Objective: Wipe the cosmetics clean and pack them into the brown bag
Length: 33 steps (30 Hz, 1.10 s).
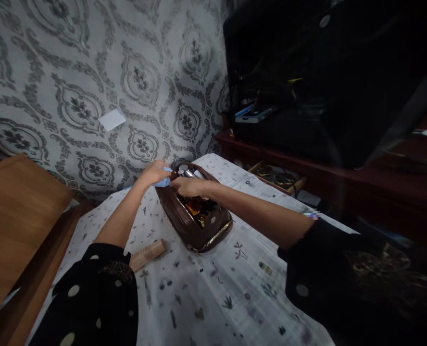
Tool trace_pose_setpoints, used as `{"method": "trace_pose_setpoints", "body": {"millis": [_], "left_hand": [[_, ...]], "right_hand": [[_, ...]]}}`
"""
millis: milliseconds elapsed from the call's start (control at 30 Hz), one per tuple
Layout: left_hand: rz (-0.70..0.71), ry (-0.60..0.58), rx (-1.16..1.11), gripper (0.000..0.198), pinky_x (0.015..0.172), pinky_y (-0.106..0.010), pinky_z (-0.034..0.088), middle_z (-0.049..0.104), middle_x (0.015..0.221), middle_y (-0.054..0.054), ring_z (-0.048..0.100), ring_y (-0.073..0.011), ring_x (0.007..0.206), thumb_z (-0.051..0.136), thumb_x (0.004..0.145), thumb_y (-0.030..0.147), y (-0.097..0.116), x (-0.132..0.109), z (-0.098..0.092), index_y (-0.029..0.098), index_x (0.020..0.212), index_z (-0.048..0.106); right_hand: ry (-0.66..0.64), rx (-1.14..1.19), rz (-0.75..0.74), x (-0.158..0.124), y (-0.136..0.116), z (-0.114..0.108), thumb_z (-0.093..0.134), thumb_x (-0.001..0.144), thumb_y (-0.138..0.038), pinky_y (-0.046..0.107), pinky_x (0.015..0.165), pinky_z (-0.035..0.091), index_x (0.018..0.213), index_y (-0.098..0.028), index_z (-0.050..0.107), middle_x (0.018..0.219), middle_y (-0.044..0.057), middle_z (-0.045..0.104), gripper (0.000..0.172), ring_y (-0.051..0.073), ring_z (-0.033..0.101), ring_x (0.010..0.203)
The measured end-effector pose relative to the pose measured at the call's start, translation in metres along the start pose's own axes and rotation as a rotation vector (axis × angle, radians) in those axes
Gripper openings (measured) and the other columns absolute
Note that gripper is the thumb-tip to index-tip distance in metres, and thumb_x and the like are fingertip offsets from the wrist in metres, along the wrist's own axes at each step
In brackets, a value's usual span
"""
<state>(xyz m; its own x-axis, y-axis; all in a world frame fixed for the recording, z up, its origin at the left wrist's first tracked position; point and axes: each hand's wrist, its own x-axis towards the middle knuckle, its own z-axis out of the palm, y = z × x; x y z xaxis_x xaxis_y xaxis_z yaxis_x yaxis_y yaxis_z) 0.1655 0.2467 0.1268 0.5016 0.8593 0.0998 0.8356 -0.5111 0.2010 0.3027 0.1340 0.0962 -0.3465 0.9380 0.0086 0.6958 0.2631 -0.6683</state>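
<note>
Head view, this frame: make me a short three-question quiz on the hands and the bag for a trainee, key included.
1. Multiple choice. Where is the right hand?
A) Flat against the wallpaper
B) At the opening of the brown bag
C) Under the left sleeve

2. True or false. A beige tube lies outside the bag, on the patterned cloth.

3. Fill in the blank. The left hand holds a bunched piece of material whose colour is ____.

Key: 1. B; 2. True; 3. light blue.
</note>
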Motion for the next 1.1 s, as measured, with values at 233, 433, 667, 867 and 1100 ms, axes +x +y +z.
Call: {"method": "trace_pose_setpoints", "body": {"millis": [233, 433, 667, 867, 1100], "left_hand": [[-0.013, 0.107, 0.014, 0.015, 0.057, -0.025, 0.032, 0.052, 0.058, 0.003, 0.047, -0.0150, 0.060, 0.061, 0.070, 0.029, 0.007, -0.014, 0.001, 0.017, 0.076, 0.069], [-0.024, 0.286, 0.001, 0.026, 0.072, -0.024, 0.039, 0.065, 0.083, -0.001, 0.056, -0.0182, 0.080, 0.056, 0.079, 0.030, 0.009, -0.043, -0.008, 0.019, 0.099, 0.069], [-0.037, 0.367, -0.194, 0.029, 0.071, -0.025, 0.042, 0.068, 0.086, -0.002, 0.058, -0.0167, 0.074, 0.048, 0.089, 0.039, -0.029, -0.124, 0.013, 0.017, 0.100, 0.064], [-0.103, 0.180, -0.079, 0.035, 0.085, -0.033, 0.047, 0.070, 0.103, -0.006, 0.065, -0.0227, 0.096, 0.038, 0.098, 0.046, -0.056, -0.222, 0.073, 0.021, 0.106, 0.062], [-0.074, 0.174, 0.226, 0.030, 0.087, -0.039, 0.046, 0.069, 0.104, -0.010, 0.061, -0.0268, 0.101, 0.041, 0.100, 0.041, -0.053, -0.267, 0.108, 0.020, 0.105, 0.063]], "right_hand": [[0.123, 0.099, -0.002, 0.003, 0.012, 0.004, 0.050, 0.076, -0.001, 0.018, 0.061, 0.040, 0.084, -0.013, 0.072, 0.077, 0.001, 0.067, 0.026, 0.011, 0.059, 0.072], [0.285, 0.136, 0.013, -0.005, 0.013, -0.003, 0.048, 0.076, 0.002, 0.018, 0.074, 0.046, 0.097, -0.012, 0.075, 0.089, 0.005, 0.074, 0.037, 0.014, 0.067, 0.087], [0.614, 0.133, -0.212, -0.066, -0.019, 0.006, 0.049, 0.088, -0.011, 0.023, 0.079, 0.046, 0.102, -0.014, 0.071, 0.095, 0.006, 0.074, 0.027, 0.016, 0.066, 0.087], [0.318, 0.115, -0.453, -0.105, -0.033, 0.076, 0.046, 0.094, -0.015, 0.024, 0.077, 0.046, 0.111, -0.016, 0.067, 0.091, 0.006, 0.071, 0.027, 0.016, 0.065, 0.081], [0.103, 0.078, -0.155, -0.073, -0.021, 0.159, 0.052, 0.091, -0.013, 0.029, 0.087, 0.045, 0.122, -0.012, 0.061, 0.117, 0.015, 0.064, 0.032, 0.019, 0.064, 0.096]]}}
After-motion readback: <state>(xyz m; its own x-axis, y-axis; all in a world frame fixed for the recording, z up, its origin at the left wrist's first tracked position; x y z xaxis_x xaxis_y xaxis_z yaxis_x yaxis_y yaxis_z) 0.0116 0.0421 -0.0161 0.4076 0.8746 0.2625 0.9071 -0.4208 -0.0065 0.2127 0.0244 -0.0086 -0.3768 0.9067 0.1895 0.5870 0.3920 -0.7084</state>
